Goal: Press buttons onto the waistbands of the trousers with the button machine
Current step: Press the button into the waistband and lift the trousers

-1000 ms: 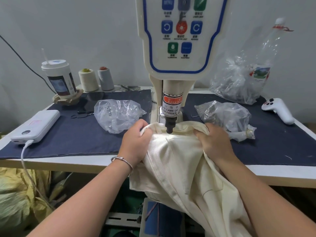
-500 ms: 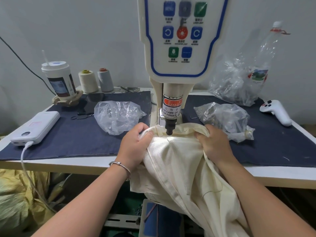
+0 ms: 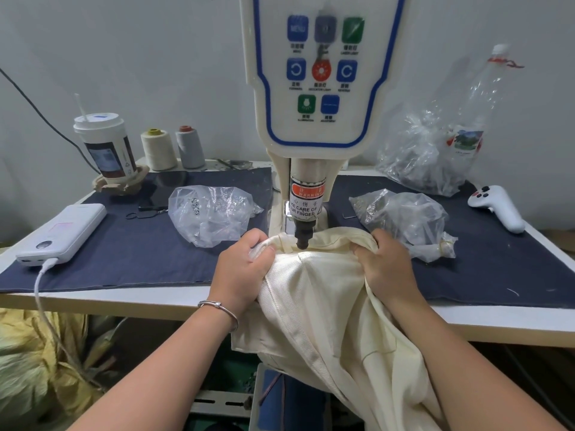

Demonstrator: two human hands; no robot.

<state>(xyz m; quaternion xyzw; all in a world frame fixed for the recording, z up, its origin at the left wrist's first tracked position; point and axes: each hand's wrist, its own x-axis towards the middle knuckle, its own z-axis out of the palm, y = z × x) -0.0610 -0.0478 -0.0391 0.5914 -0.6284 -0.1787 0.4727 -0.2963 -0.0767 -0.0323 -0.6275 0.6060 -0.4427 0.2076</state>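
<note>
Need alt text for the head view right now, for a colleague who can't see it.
Both hands, left hand and right hand, grip cream trousers, holding the waistband under the punch of the button machine. Clear plastic bags lie either side on the dark cloth covering the table.

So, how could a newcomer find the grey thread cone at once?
Start from the tall button machine and look left along the back edge of the table. Two thread cones stand beside a paper cup. The grey thread cone has a red top; the cream cone a yellow one.
</note>
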